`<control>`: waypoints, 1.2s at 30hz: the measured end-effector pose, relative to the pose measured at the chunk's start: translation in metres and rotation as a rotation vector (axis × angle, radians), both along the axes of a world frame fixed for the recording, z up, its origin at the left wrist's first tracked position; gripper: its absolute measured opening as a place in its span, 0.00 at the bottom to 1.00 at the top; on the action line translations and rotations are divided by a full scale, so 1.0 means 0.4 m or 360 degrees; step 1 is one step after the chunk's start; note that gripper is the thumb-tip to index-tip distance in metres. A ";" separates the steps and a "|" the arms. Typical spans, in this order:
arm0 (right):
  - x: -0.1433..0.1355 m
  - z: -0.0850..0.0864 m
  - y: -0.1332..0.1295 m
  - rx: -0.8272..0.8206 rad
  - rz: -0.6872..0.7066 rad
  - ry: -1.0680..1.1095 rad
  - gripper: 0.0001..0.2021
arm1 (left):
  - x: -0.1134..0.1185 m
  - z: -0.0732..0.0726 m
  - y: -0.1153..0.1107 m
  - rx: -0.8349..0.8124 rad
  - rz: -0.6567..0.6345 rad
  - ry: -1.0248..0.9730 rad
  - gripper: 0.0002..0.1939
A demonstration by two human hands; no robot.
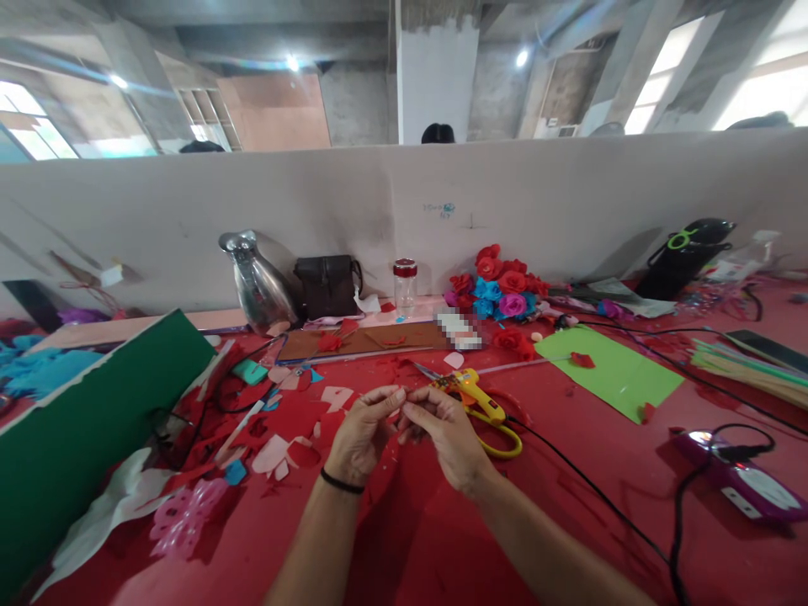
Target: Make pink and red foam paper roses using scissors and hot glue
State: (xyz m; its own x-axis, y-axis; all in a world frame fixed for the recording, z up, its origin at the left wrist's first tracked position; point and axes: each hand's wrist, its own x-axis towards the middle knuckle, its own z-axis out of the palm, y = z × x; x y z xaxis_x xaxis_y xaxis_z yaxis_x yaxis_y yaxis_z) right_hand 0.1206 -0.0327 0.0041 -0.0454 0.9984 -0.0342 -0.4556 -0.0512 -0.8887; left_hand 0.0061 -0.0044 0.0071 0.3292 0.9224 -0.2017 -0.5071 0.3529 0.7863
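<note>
My left hand [371,425] and my right hand [442,429] meet over the red tabletop, fingertips pinched together. A hint of red shows between them, but what they hold is too small and hidden to name. Just beyond my right hand lie a yellow glue gun [470,389] and yellow-handled scissors [502,439]. Loose red petals [303,453] and pink petals [270,454] are scattered to the left of my left hand.
A green board [107,404] stands on edge at left. Behind are a steel jug [262,282], dark bag [328,286], glass jar [405,286] and paper flowers [498,286]. At right lie a lime-green sheet [612,370], a purple power strip [745,480] and a black cord [587,484].
</note>
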 end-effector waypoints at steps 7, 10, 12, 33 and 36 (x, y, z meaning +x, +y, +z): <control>-0.005 -0.007 -0.006 0.0200 -0.0104 -0.0449 0.11 | -0.012 0.020 0.000 -0.0062 0.0131 -0.0013 0.10; -0.003 -0.005 -0.010 0.0256 -0.0069 -0.0626 0.11 | -0.016 0.022 0.001 -0.0068 0.0136 -0.0014 0.11; -0.001 -0.003 -0.011 0.0217 0.0021 -0.0576 0.12 | -0.016 0.020 0.003 -0.0084 0.0102 -0.0033 0.11; 0.018 -0.023 0.010 0.0259 0.0046 -0.0890 0.16 | -0.015 -0.011 0.021 -0.0114 0.0081 0.0030 0.08; 0.039 -0.008 0.010 0.0440 -0.0239 -0.1102 0.17 | -0.013 -0.010 0.024 -0.0084 0.0095 0.0082 0.09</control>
